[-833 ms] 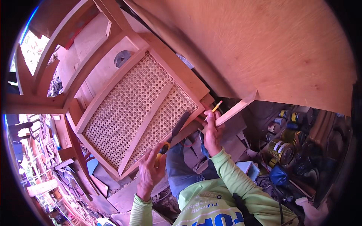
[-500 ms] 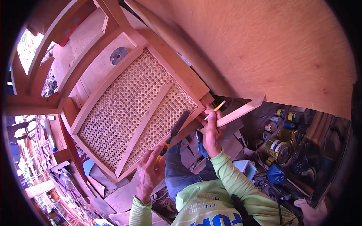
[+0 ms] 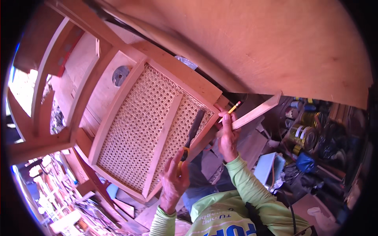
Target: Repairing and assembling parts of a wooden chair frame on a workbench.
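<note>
the cane (image 3: 130, 137) is already sitting inside the frame (image 3: 185, 80); a strip (image 3: 163, 145) is lying across it, seemingly unfixed; your left hand (image 3: 174, 180) is gripping a tool (image 3: 194, 128) over the cane; your right hand (image 3: 229, 137) is holding a pencil (image 3: 233, 111) and batten (image 3: 258, 111) by the near corner; rightward, a bin (image 3: 264, 169) and cans (image 3: 302, 136) are sitting, contents unclear.

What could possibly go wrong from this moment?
The left hand holds a chisel-like tool with its blade over the woven cane panel; a slip might cut the cane. The right hand holds a pencil and a wooden strip together, so one might drop. The strip across the panel, if loose, might slide.
</note>
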